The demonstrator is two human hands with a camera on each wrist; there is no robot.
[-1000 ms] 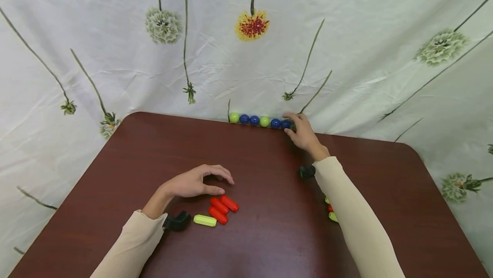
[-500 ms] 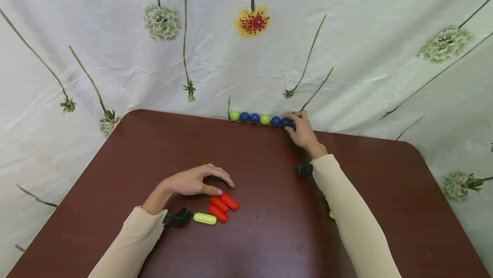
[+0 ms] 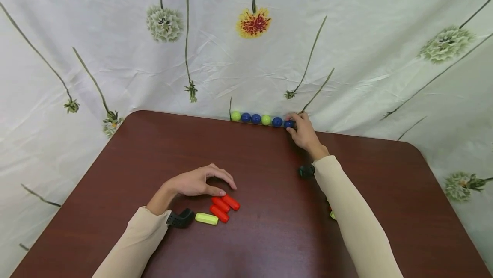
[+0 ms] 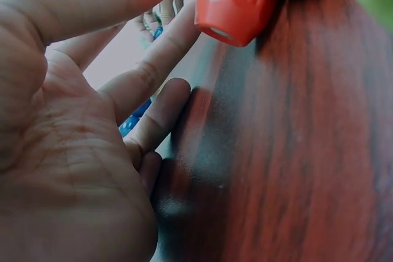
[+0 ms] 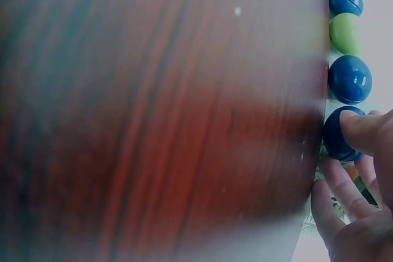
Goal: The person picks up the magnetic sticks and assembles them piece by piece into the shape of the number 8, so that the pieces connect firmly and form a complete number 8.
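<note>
Left hand relaxed, fingers loosely arched; just below, a faceted yellow-green block, then three red blocks. Glossy balls line the far edge of the wood-grained table; right hand, arm outstretched, pinches the rightmost blue ball.

Long cream left sleeve, matching right sleeve, curved black left wrist camera, small black right wrist camera

Ball row, far edge of tbl
Blocks nr side, by L hand; R hand @ row's R end.
</note>
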